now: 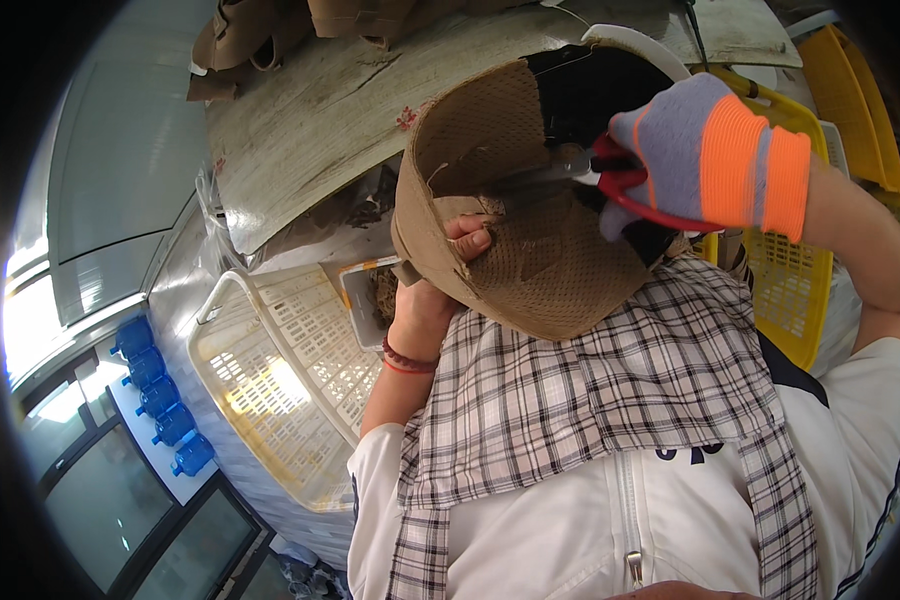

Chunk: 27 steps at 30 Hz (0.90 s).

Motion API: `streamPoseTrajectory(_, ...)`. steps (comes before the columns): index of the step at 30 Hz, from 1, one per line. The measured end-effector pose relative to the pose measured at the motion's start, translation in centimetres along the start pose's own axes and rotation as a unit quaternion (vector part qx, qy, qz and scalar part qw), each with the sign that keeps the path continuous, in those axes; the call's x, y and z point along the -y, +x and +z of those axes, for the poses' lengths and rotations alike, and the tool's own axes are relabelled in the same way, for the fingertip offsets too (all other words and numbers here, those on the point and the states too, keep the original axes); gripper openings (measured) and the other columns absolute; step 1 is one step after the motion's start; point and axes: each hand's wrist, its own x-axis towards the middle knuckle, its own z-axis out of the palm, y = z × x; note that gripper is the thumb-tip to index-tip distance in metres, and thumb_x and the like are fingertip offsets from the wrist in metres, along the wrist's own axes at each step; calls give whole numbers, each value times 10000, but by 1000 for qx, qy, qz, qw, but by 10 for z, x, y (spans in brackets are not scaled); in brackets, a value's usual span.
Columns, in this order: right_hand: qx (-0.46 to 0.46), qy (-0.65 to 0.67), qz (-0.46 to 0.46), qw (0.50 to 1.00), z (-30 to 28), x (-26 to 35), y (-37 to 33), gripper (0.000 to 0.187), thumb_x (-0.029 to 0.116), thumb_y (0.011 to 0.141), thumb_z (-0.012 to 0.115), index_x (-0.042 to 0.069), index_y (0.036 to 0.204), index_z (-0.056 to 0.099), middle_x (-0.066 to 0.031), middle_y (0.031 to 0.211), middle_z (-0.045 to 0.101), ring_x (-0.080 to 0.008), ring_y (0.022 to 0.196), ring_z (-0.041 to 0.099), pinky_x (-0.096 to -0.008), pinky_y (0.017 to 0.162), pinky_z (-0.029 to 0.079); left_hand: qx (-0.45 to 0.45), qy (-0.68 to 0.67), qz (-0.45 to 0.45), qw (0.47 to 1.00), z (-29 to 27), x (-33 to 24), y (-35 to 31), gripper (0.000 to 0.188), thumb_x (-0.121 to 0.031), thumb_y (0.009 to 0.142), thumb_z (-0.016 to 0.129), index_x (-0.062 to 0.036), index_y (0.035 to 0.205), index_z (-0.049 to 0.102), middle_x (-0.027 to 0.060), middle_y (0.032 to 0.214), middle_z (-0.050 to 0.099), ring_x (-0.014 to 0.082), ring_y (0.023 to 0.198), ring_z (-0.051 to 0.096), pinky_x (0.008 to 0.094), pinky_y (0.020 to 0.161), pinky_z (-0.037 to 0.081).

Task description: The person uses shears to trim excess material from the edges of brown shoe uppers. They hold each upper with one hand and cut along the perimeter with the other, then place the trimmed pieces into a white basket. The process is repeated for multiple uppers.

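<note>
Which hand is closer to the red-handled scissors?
Right. The gloved right hand grips the red-handled scissors by their loops. The bare left hand is lower left, fingers pinching the tan mesh piece below the blades.

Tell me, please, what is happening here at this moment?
A person holds a tan mesh shoe upper with the bare left hand, thumb pressed on its edge. The right hand, in a grey and orange glove, grips red-handled scissors whose blades lie against the inside of the piece. A cream plastic crate and a yellow crate stand beside a worn table.
</note>
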Motion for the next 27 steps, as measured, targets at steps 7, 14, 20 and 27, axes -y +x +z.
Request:
streamPoseTrajectory(7, 129, 215, -50, 967, 3, -46, 8, 337, 324, 805, 679, 41, 984, 647, -95, 737, 660, -196, 624, 658, -299, 550, 547, 47, 2, 184, 982, -7, -14, 20, 384, -44, 892, 571, 26, 1259, 485, 83, 1010, 643, 108, 791, 612, 232, 714, 517)
streamPoseTrajectory(14, 236, 300, -92, 920, -3, -57, 38, 357, 301, 886, 596, -48, 823, 630, -118, 660, 617, -173, 499, 615, -288, 465, 548, 46, 10, 237, 970, 2, -23, 38, 138, -114, 942, 467, 6, 998, 509, 53, 647, 465, 150, 471, 432, 251, 384, 315)
streamPoseTrajectory(20, 178, 192, -176, 949, -5, -53, 53, 234, 279, 780, 683, 52, 826, 714, -42, 688, 662, -139, 585, 628, -244, 504, 503, 63, 2, 235, 970, -1, -27, 41, 131, -100, 945, 471, 8, 1000, 520, 54, 664, 475, 156, 472, 435, 254, 389, 321)
streamPoseTrajectory(27, 212, 286, -132, 925, -4, -54, 72, 318, 344, 834, 667, 27, 847, 689, -83, 727, 660, -164, 587, 635, -285, 527, 539, 78, -12, 231, 970, -3, -29, 42, 112, -112, 942, 489, -20, 961, 551, 49, 688, 494, 168, 489, 449, 251, 394, 336)
